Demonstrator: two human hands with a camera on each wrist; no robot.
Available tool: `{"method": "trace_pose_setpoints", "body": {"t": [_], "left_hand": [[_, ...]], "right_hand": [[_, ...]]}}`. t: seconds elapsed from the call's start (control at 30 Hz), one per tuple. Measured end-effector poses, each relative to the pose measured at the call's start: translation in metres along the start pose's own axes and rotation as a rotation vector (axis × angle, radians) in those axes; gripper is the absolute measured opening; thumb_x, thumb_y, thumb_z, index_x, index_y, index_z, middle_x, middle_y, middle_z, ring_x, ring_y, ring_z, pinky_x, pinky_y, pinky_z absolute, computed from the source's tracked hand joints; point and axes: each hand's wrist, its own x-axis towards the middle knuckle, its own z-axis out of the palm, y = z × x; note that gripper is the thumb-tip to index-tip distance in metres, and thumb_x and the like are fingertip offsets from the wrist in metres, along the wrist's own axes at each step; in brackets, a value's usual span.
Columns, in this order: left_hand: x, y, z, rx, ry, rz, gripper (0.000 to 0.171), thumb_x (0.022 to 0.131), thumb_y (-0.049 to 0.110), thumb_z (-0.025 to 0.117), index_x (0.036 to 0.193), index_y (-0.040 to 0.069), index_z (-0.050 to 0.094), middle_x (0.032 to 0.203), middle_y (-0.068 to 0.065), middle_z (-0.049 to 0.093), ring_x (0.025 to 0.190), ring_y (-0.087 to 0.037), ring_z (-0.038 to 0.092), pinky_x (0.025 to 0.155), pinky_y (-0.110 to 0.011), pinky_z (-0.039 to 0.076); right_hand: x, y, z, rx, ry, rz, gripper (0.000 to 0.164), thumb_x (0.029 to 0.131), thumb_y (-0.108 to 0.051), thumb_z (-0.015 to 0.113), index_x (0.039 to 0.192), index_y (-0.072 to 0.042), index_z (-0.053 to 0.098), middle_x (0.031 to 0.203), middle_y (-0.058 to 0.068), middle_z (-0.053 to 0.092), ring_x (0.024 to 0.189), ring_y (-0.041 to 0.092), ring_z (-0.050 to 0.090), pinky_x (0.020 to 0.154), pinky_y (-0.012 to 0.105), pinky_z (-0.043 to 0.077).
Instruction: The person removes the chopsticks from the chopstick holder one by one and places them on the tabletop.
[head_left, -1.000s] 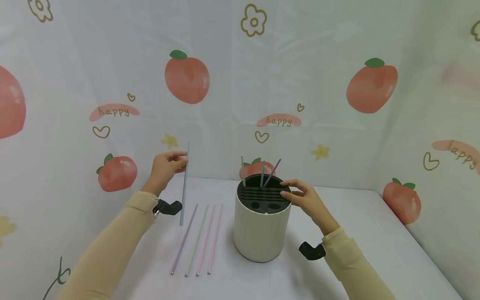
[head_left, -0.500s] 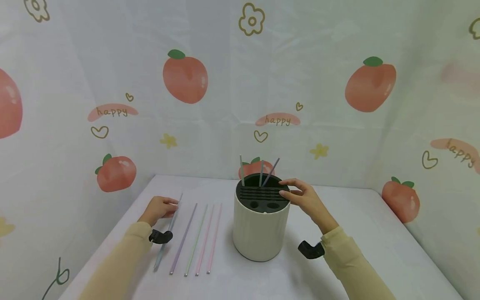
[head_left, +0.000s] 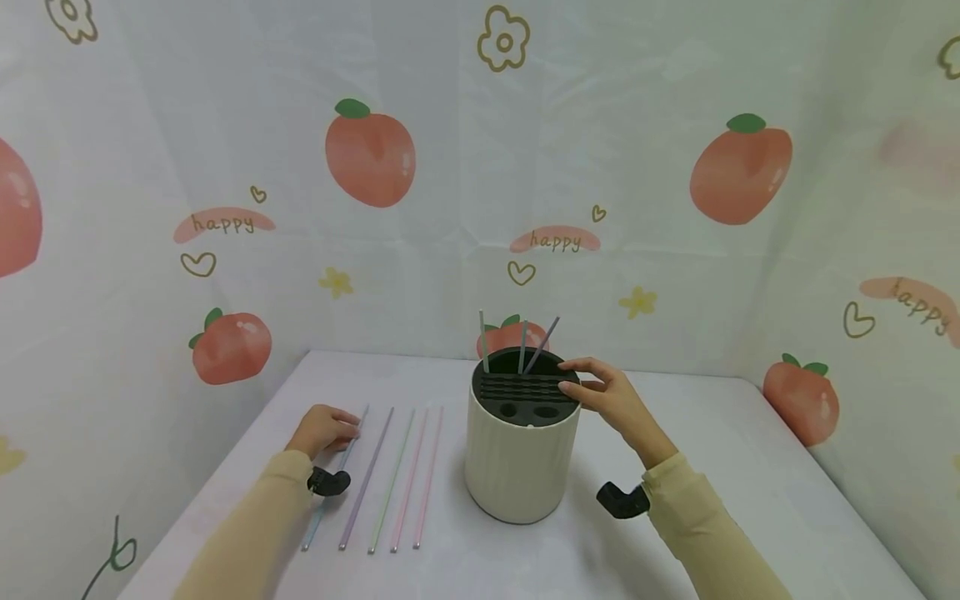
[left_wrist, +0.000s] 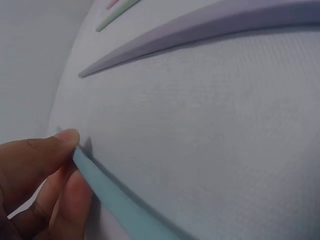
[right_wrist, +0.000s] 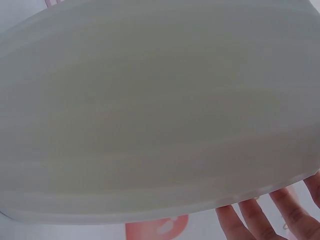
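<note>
My left hand (head_left: 324, 432) pinches a slim light-blue stick (left_wrist: 115, 200) near its far end, between thumb and fingers. The stick lies low along the tabletop, partly hidden by the hand and wrist camera. To its right lie a purple stick (head_left: 367, 475), a green stick (head_left: 392, 479) and two pink sticks (head_left: 411, 479), roughly side by side. My right hand (head_left: 611, 400) rests on the right rim of a cream round pen holder (head_left: 519, 471), its fingers fairly straight. The black top insert (head_left: 528, 408) has slots and holes; three sticks (head_left: 522, 346) stand in its back opening.
A white-covered table (head_left: 697, 483) runs back to a fabric backdrop (head_left: 465, 167) printed with peaches, hearts and flowers. The backdrop also closes in the left and right sides. The tall pen holder stands between the two hands.
My left hand has come down with the blue stick, from upright above the table to lying left of the purple one. The right hand has stayed on the pen holder's rim.
</note>
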Motion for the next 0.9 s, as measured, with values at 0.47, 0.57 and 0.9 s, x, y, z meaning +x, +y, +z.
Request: {"method": "trace_pose_setpoints", "body": {"t": [0.47, 0.57, 0.9], "left_hand": [[-0.0008, 0.0, 0.0039, 0.004, 0.018, 0.01, 0.03, 0.075, 0.0, 0.077, 0.102, -0.01, 0.068, 0.078, -0.006, 0.066, 0.058, -0.008, 0.06, 0.055, -0.021, 0.056], [-0.0005, -0.0003, 0.004, -0.005, 0.018, 0.018, 0.031, 0.074, 0.0, 0.077, 0.102, -0.011, 0.067, 0.075, -0.005, 0.066, 0.058, -0.008, 0.06, 0.054, -0.021, 0.056], [-0.0015, 0.0, 0.0045, 0.005, 0.021, 0.005, 0.031, 0.075, 0.001, 0.078, 0.103, -0.009, 0.068, 0.076, -0.005, 0.067, 0.058, -0.008, 0.061, 0.055, -0.021, 0.056]], "right_hand": [[0.0005, 0.0009, -0.0002, 0.0, 0.004, 0.001, 0.042, 0.091, -0.028, 0.068, 0.128, -0.011, 0.06, 0.139, 0.011, 0.051, 0.116, 0.029, 0.059, 0.093, 0.044, 0.053], [0.0007, 0.0011, -0.0004, 0.002, 0.002, -0.002, 0.042, 0.091, -0.028, 0.068, 0.128, -0.011, 0.06, 0.139, 0.012, 0.05, 0.116, 0.029, 0.06, 0.094, 0.044, 0.053], [0.0002, -0.0001, -0.0004, 0.006, -0.001, -0.007, 0.042, 0.091, -0.028, 0.068, 0.128, -0.011, 0.059, 0.139, 0.012, 0.05, 0.106, 0.017, 0.063, 0.092, 0.041, 0.053]]}}
